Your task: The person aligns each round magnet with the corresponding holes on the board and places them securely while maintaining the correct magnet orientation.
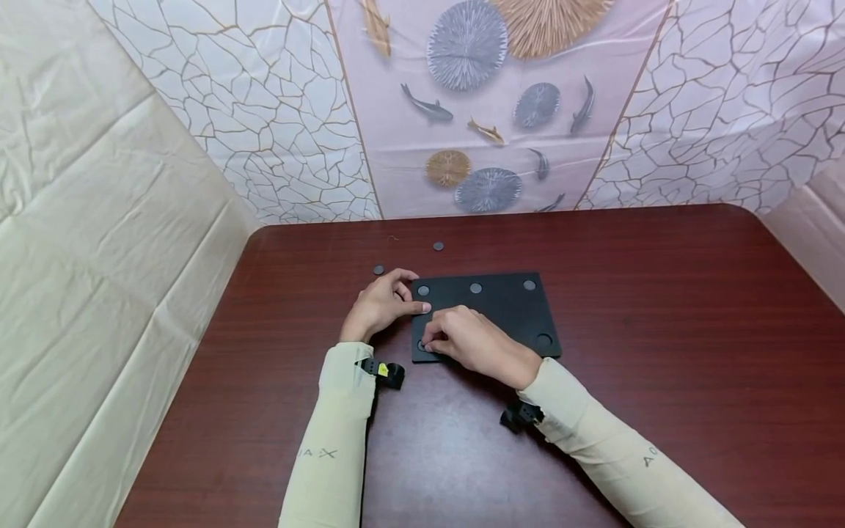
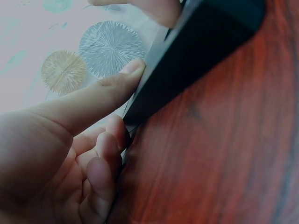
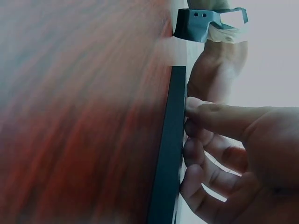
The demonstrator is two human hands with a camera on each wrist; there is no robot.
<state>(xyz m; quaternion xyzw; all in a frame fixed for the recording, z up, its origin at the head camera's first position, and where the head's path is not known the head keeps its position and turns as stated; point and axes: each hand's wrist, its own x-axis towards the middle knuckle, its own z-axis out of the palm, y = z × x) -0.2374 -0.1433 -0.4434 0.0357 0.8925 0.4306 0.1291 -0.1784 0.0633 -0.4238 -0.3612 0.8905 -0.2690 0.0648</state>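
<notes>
Reddish-brown table (image 1: 660, 352), left hand (image 1: 384, 302) gripping a black board (image 1: 508, 312), right hand (image 1: 478, 342) angled across it, pinching a small disc (image 1: 420, 346)

Passable along counter (image 1: 667, 315) right of black board (image 1: 518, 312); blocked at left end by left grip (image 1: 383, 304), right grip (image 1: 478, 341).

Wears lettered cream slvs (image 1: 333, 425), blk wrist cams (image 1: 394, 376).

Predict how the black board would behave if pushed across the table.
The black board is probably stiff, since its thick edge runs straight. It likely won't tip, lying flat on the table. It may slide readily, as that surface looks glossy.
</notes>
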